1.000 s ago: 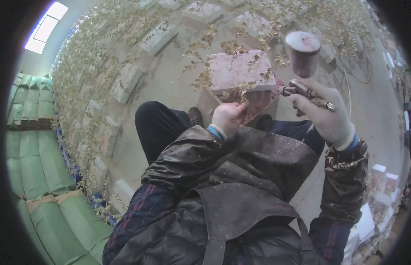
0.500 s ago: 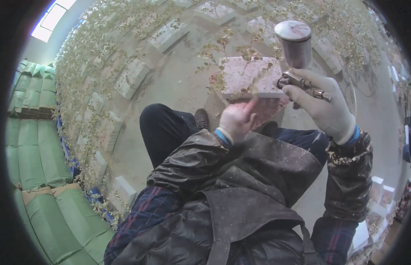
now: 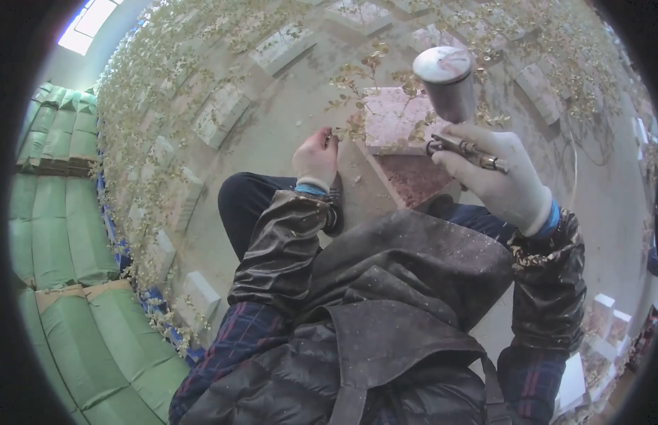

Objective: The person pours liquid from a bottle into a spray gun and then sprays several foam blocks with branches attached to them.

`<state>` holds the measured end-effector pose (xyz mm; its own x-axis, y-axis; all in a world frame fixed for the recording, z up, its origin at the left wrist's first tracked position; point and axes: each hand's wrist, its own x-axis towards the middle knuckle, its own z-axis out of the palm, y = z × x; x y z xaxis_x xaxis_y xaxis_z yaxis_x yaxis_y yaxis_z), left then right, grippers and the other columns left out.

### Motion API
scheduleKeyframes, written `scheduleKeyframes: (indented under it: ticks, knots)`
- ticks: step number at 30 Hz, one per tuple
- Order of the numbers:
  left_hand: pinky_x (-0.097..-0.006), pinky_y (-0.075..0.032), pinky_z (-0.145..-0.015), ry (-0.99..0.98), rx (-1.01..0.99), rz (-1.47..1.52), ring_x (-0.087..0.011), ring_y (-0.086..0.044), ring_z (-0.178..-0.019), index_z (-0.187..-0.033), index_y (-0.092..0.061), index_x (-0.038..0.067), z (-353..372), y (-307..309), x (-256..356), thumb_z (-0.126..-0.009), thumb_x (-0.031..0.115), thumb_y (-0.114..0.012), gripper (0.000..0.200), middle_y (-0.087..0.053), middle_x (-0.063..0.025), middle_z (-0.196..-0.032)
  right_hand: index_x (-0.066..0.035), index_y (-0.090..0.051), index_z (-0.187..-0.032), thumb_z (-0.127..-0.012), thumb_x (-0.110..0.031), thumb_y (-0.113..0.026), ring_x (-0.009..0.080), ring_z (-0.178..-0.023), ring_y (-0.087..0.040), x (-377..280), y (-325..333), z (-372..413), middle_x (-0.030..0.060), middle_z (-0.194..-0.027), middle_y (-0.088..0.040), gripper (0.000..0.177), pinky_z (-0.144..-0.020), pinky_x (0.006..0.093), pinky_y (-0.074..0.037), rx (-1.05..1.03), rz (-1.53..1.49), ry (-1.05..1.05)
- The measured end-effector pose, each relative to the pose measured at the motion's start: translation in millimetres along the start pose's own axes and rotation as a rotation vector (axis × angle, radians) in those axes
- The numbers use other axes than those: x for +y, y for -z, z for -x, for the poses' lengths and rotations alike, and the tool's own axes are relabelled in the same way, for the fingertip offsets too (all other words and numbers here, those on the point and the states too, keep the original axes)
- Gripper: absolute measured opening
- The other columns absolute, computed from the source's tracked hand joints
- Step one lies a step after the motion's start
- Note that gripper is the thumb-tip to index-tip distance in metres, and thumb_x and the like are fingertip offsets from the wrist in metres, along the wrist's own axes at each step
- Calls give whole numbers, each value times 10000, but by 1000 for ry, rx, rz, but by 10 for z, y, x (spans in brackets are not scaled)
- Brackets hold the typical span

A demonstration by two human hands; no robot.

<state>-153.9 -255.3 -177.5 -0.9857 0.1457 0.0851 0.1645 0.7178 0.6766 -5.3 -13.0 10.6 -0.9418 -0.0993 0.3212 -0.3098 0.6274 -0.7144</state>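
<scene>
A spray gun point(image 3: 474, 150) with a metal cup point(image 3: 448, 88) on top is gripped in my gloved right hand point(image 3: 509, 177), its nozzle pointing left. Just beyond it, a pale pink-speckled block point(image 3: 394, 122) rests on a reddish-brown box-shaped stand point(image 3: 416, 177), and thin leafy sprigs point(image 3: 371, 67) rise from the block. My left hand point(image 3: 317, 159) is to the left of the stand, apart from it, with bare fingertips showing past a whitish glove. Its fingers are curled closed; what they may hold is too small to name.
Many similar blocks with leafy sprigs stand around on the floor, such as one block point(image 3: 221, 115) at the left and another block point(image 3: 538, 93) at the right. Stacked green sacks point(image 3: 95, 354) line the left side. A thin hose point(image 3: 575, 159) runs beyond my right hand.
My left hand has moved left, away from the front of the block and stand, and its fingers have curled in. The spray gun in my right hand has shifted slightly left and down.
</scene>
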Motion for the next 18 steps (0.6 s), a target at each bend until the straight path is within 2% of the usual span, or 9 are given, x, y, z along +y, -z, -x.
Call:
scheduleKeyframes:
  ticks: [1, 4, 7, 10, 13, 14, 16, 17, 18]
  knots:
    - [-357, -503, -922, 33, -12, 21, -267, -652, -1034, -1190, -667, 91, -5, 6, -4, -954, 321, -542, 353, -704, -93, -1128, 38, -663, -1077, -920, -133, -672, 156, -756, -629, 10, -4, 13, 71, -896, -705, 233, -721, 287, -504, 0, 43, 11]
    - [-359, -520, -858, 5, 27, 60, -264, -667, -955, -1125, -698, 117, 31, 4, -20, -931, 289, -576, 286, -722, -83, -1048, 26, -640, -1166, -868, -57, -723, 169, -760, -679, 47, 9, 43, 118, -935, -725, 320, -712, 291, -547, -23, 65, -43]
    - [-332, -518, -901, 7, 48, 147, -241, -670, -967, -1103, -718, 96, 71, 9, 19, -924, 241, -617, 251, -725, -77, -1043, 37, -639, -1168, -850, -21, -729, 169, -831, -698, 81, -22, -43, 138, -992, -724, 335, -749, 281, -578, 72, -18, 27]
    - [-331, -533, -870, -8, 20, 147, -243, -665, -923, -1097, -711, 98, 119, 27, 39, -940, 221, -617, 221, -716, -89, -1017, 42, -663, -1138, -874, -103, -719, 180, -913, -688, -86, -4, -178, 142, -1016, -723, 306, -843, 281, -544, -11, -107, -210]
    - [-344, -546, -779, -64, 85, 155, -242, -659, -817, -1054, -719, 159, 144, -66, -69, -940, 243, -602, 183, -705, -81, -940, -2, -677, -1148, -897, -136, -693, 104, -787, -628, -79, -20, -206, 60, -946, -722, 285, -709, 240, -498, -60, -58, -240]
    - [-349, -539, -727, -171, 142, 118, -242, -643, -770, -1053, -711, 158, 159, -160, -83, -933, 216, -604, 171, -685, -76, -889, 2, -664, -1168, -899, -134, -691, 121, -821, -638, -75, 8, -199, 80, -981, -715, 302, -740, 248, -510, -64, -64, -236]
    - [-368, -510, -522, -609, 370, -53, -241, -581, -582, -1051, -680, 157, 164, -323, -125, -902, 106, -611, 172, -607, -58, -684, 21, -612, -1245, -906, -124, -685, 189, -956, -678, -77, 52, -231, 160, -1122, -688, 375, -866, 281, -560, -66, -99, -216]
    - [-380, -520, -564, -606, 297, -66, -255, -598, -632, -1058, -676, 135, 279, -361, 35, -871, 89, -618, 202, -623, -72, -730, 20, -610, -1246, -912, -126, -678, 187, -960, -678, -148, 81, -272, 158, -1119, -690, 371, -866, 279, -561, -85, -91, -233]
    - [-402, -539, -649, -615, 136, -93, -282, -631, -730, -1074, -669, 92, 402, -395, 196, -810, 53, -633, 269, -655, -100, -822, 18, -604, -1250, -922, -131, -664, 185, -967, -678, -227, 104, -302, 154, -1111, -694, 364, -865, 275, -563, -103, -80, -275]
